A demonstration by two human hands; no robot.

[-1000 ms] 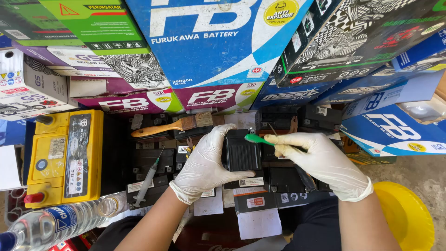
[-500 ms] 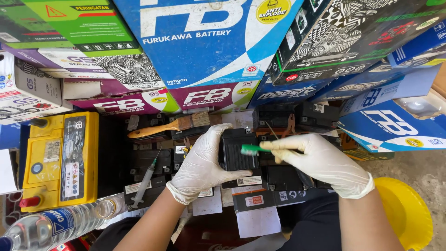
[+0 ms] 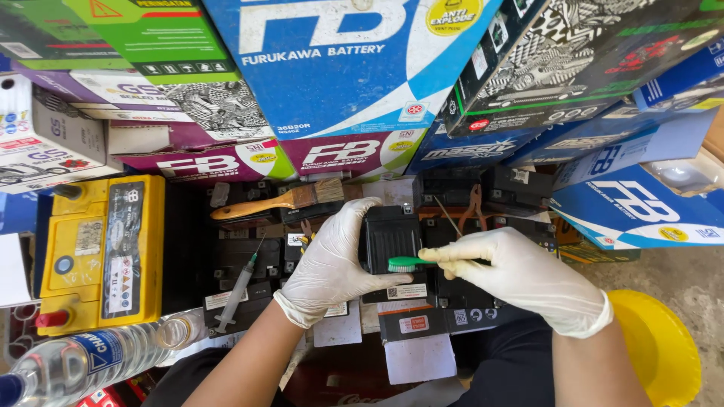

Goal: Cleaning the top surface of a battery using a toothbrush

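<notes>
My left hand [image 3: 332,260], in a white glove, grips a small black battery [image 3: 391,240] and holds it upright above a row of other black batteries. My right hand [image 3: 520,275], also gloved, holds a green toothbrush [image 3: 409,264] whose head rests against the lower face of that battery. Both forearms reach up from the bottom of the view.
A yellow battery [image 3: 102,252] stands at the left, a clear water bottle [image 3: 83,365] below it. A syringe [image 3: 235,290] and a wooden paintbrush [image 3: 275,202] lie on the black batteries. Stacked battery cartons [image 3: 347,68] fill the top. A yellow bucket [image 3: 660,347] sits at the right.
The toothbrush head has slid left and down across the battery face. My left hand has kept its grip on the battery.
</notes>
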